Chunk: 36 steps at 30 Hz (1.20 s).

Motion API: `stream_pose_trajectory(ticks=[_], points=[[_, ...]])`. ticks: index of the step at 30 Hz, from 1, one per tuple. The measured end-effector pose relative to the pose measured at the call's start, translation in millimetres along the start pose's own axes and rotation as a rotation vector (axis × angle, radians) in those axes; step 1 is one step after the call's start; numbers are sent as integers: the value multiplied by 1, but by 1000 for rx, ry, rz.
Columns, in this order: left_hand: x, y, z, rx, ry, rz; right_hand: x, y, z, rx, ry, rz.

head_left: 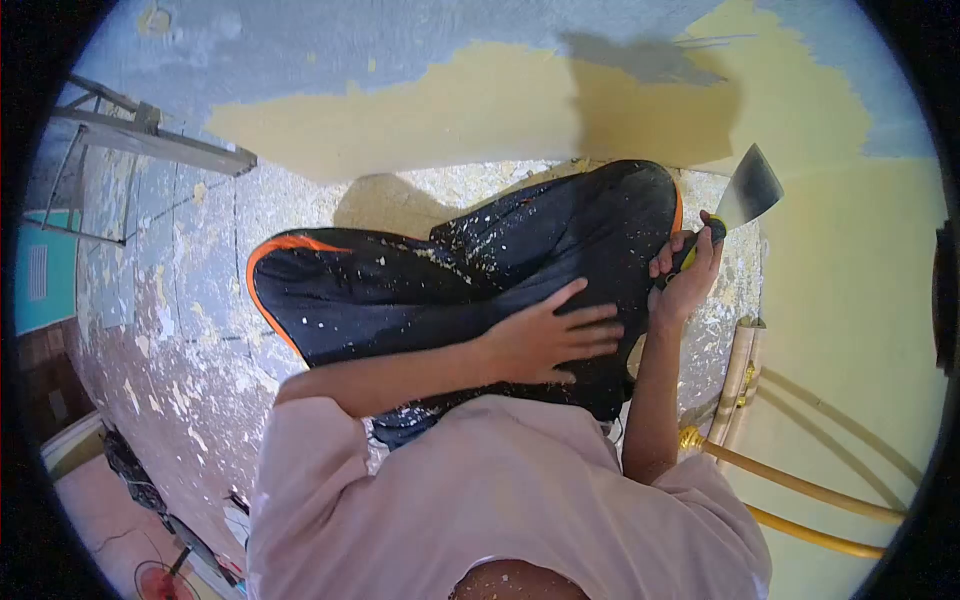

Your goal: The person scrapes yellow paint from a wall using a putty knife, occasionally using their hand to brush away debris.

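Note:
My right hand (693,270) is wrapped round the dark and yellow-green handle of a scraper (752,190), whose wide metal blade points up and to the right, in front of the yellow wall. Fingers spread and holding nothing, my left hand (548,335) lies over the black trousers (400,290) on my crossed legs. Pale flakes are scattered on the trousers, mostly near the middle.
Ahead, the wall (430,120) is yellow below and bluish grey above. A metal frame (150,135) stands at the upper left. Flakes cover the floor (180,370). Yellow pipes (800,482) run at the lower right; a red fan (168,580) is at the lower left.

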State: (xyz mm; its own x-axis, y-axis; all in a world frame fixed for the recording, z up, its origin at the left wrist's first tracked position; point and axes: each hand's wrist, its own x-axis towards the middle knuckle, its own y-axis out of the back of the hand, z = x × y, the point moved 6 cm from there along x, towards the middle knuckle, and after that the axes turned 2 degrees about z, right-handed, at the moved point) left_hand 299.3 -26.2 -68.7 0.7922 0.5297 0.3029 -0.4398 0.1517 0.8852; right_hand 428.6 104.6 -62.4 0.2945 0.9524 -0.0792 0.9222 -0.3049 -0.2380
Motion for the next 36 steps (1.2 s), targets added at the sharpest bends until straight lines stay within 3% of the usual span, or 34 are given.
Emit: stream_pose_trajectory(ticks=[2, 4, 5, 6, 7, 10, 13, 15, 16, 19, 20, 21, 24, 26, 28, 29, 32, 33, 35, 36], points=[[-6, 6, -29, 170, 199, -54, 1, 2, 1, 88, -22, -3], [-30, 49, -72, 156, 599, 13, 0, 2, 2, 81, -27, 16], [-55, 55, -95, 289, 810, -53, 0, 3, 1, 72, -19, 41], [-80, 64, -117, 464, 924, -272, 1, 2, 1, 82, -23, 22], [-106, 80, -124, 638, 927, -265, 1, 1, 1, 87, -31, 14], [-160, 129, -99, 462, 1108, 26, 1, 1, 0, 68, -23, 6], [-205, 140, -68, 356, 1082, -160, 3, 2, 3, 102, -27, -24], [-256, 167, -68, 495, 1323, 104, 3, 1, 5, 61, -31, -32], [-282, 178, -65, 472, 1393, 400, 2, 1, 4, 43, -30, -31], [-282, 157, -48, 398, 1401, 527, 2, -5, 2, 12, -28, -56], [-256, 146, -44, 371, 1298, 536, 0, -8, 0, 19, -62, -71], [-232, 142, -37, 559, 1331, 422, -2, -11, -1, 27, -94, -88], [-204, 140, -41, 659, 1347, 291, 0, -10, 7, -48, -101, -173], [-187, 136, -47, 711, 1461, 164, -3, -17, 6, -58, -131, -232], [-165, 117, -60, 403, 1346, 34, -19, -40, 1, -143, -125, -286], [-147, 120, -69, 30, 1403, 22, -27, -52, -2, -229, -125, -321], [-105, 113, -112, -736, 1308, 580, -44, -83, -16, -491, -111, -594], [-93, 101, -131, -1182, 1289, 812, -51, -94, -18, -619, -113, -730], [-63, 79, -154, -2004, 1172, 1298, -53, -107, -27, -676, -97, -760], [-47, 77, -159, -2113, 956, 1394, -51, -111, -25, -713, -159, -776]])
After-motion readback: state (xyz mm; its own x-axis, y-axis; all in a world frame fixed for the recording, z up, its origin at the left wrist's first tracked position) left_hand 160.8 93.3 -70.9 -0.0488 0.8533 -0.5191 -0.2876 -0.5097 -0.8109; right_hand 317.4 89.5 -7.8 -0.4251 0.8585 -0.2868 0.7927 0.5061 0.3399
